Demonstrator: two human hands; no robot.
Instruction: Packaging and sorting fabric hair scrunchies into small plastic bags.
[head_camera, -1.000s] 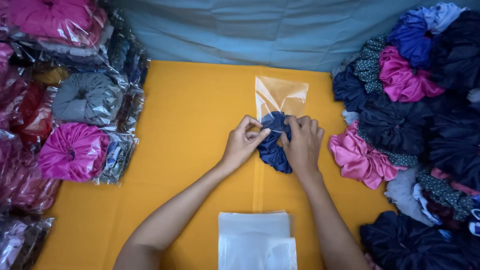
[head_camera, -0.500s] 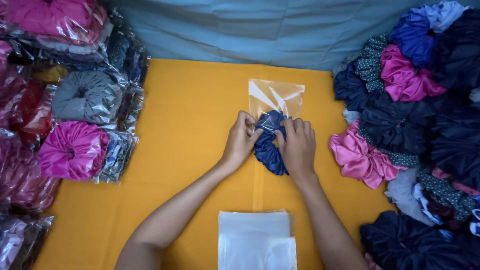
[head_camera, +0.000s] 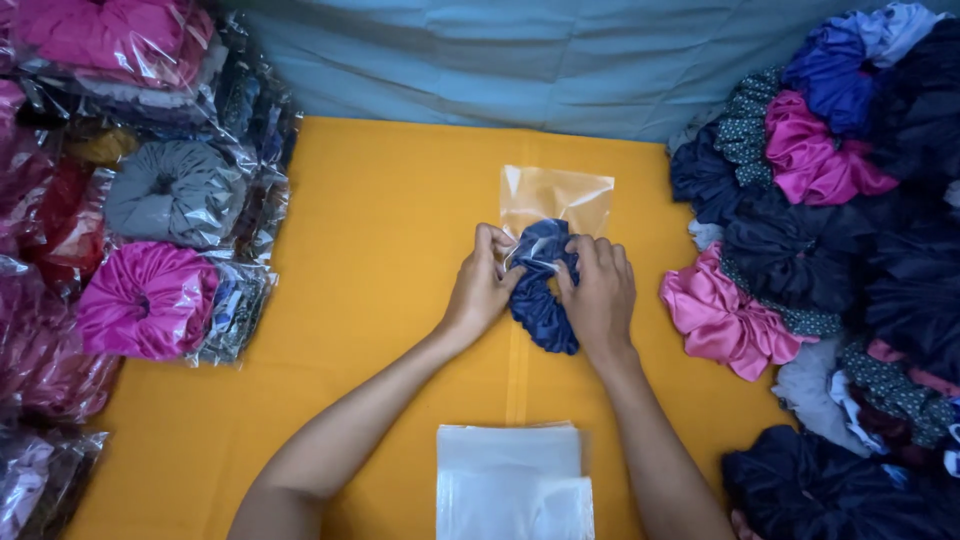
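Stack of clear bags (head_camera: 510, 480) at near edge of orange worktop (head_camera: 380, 250), left hand (head_camera: 482, 290) and right hand (head_camera: 598, 295), each grip pinched on navy scrunchie (head_camera: 541, 285), its top inside clear bag (head_camera: 555, 205), loose scrunchies (head_camera: 830, 250) right, bagged scrunchies (head_camera: 150, 240) left.

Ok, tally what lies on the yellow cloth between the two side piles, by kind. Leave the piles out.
blue scrunchie: 1, partly inside the bag, right hand on it
clear bag: 1, left hand at its mouth
stack of clear bags: 1 stack, sheets too thin to count
Total: 3
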